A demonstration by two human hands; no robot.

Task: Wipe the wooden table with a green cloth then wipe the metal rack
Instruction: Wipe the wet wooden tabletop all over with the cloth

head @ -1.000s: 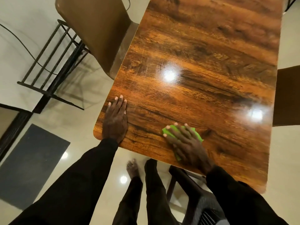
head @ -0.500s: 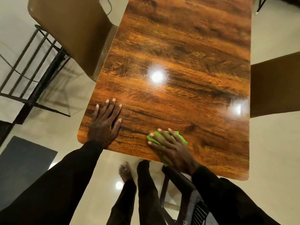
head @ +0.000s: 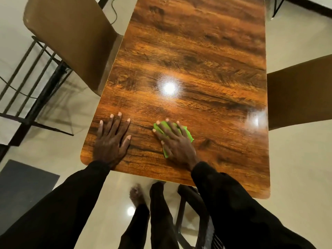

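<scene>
- The rack [head: 27, 83] stands on the floor, left of the table [head: 197, 60].
- A chair [head: 71, 36] touches the table's left edge.
- The left hand [head: 112, 141] lies flat with fingers spread by the table's near left corner, holding nothing.
- The bunched cloth [head: 187, 134] sits near the table's near edge under the right hand [head: 177, 142], whose straight fingers press it. I cannot tell its long axis.

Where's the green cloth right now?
Head view: the green cloth lies on the wooden table near its near edge, under the right hand, right of the left hand.
</scene>
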